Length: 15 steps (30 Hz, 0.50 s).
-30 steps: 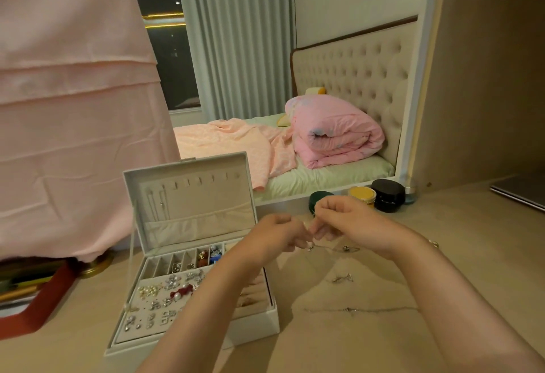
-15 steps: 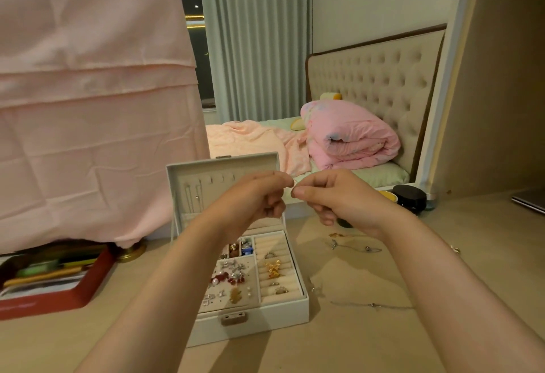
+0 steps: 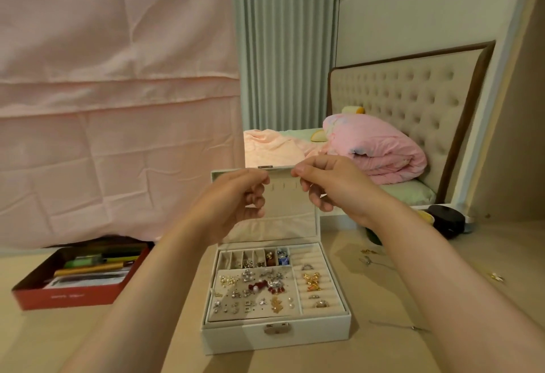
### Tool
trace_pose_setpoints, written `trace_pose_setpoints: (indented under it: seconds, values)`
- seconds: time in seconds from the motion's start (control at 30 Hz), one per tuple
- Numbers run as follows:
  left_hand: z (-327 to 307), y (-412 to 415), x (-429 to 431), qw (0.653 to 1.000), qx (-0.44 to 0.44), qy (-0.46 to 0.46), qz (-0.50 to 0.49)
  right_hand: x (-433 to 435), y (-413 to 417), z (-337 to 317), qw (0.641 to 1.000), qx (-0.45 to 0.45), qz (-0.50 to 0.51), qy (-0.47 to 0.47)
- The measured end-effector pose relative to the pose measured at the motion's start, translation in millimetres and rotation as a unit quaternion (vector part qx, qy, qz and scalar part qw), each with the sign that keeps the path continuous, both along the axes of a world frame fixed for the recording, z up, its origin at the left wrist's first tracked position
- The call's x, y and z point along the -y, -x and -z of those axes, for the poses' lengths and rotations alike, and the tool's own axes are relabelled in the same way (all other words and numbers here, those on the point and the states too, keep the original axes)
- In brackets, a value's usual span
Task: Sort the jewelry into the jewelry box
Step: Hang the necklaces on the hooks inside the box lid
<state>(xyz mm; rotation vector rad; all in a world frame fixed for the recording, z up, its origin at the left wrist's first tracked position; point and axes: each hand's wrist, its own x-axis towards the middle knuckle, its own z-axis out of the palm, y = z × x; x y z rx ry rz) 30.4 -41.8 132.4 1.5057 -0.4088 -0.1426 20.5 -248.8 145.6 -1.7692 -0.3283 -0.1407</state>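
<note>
Left hand: the left hand point(image 3: 236, 195) is raised before the upright lid, its thumb and forefinger pressed tip to tip; what they nip, if anything, is too fine to make out.
Right hand: the right hand point(image 3: 327, 181), level with the left and just apart from it, pinches in the same way, its other fingers curled.
Purpose of pose: probably a thin strand is being drawn taut between the two pinches, to be hung on the row of small hooks point(image 3: 283, 186) directly behind the fingertips.
Container: the white rectangular leatherette jewelry box point(image 3: 277, 340) stands open below both wrists, its beige padded lid point(image 3: 283, 210) behind the hands.
Contents: narrow slots point(image 3: 256, 257) with small pieces; a flat pad point(image 3: 253, 293) of silver, pearl and red earrings; ring rolls point(image 3: 320, 287) under the right forearm, with gold and silver rings.
Unsorted jewelry: a thin silver chain point(image 3: 398, 325) and a small gold piece point(image 3: 497, 276) lie on the table beyond the right forearm.
Other container: a red cardboard tray point(image 3: 67, 299), far out from the left forearm, holds pens.
</note>
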Motion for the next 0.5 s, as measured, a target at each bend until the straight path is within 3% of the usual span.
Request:
trace_pose_setpoints:
  seconds: [0.2,0.5]
  values:
    - [27.5,-25.0,-24.7,0.978,0.044,-0.127,-0.160,-31.6,-27.9,30.4,0.995,-0.006,0.090,0.031]
    - [46.5,-68.4,-32.9,0.901,0.134,-0.249,-0.329,-79.4,-77.8,52.2,0.961,0.073,0.249,0.101]
